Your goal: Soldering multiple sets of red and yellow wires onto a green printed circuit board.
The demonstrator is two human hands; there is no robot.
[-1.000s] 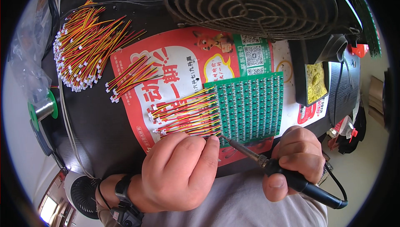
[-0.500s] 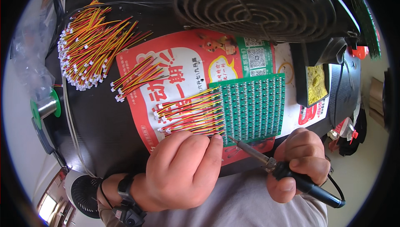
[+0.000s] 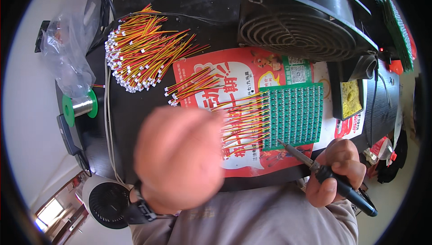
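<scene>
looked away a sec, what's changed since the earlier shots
The left hand has moved left, away from the edge of the circuit board; blur hides whether it holds anything. The whole view has shifted. Unchanged: the right hand grips the soldering iron, tip at the board.

We see a fairly bright scene, ringed by black vignetting — straight edges bow toward the rim. A small white window at lower left is blown out, fringed blue. Pale glare lies on the dark wood-grain tabletop. Blur smears the bare left hand — the green rectangular circuit board looks fairly crisp.
</scene>
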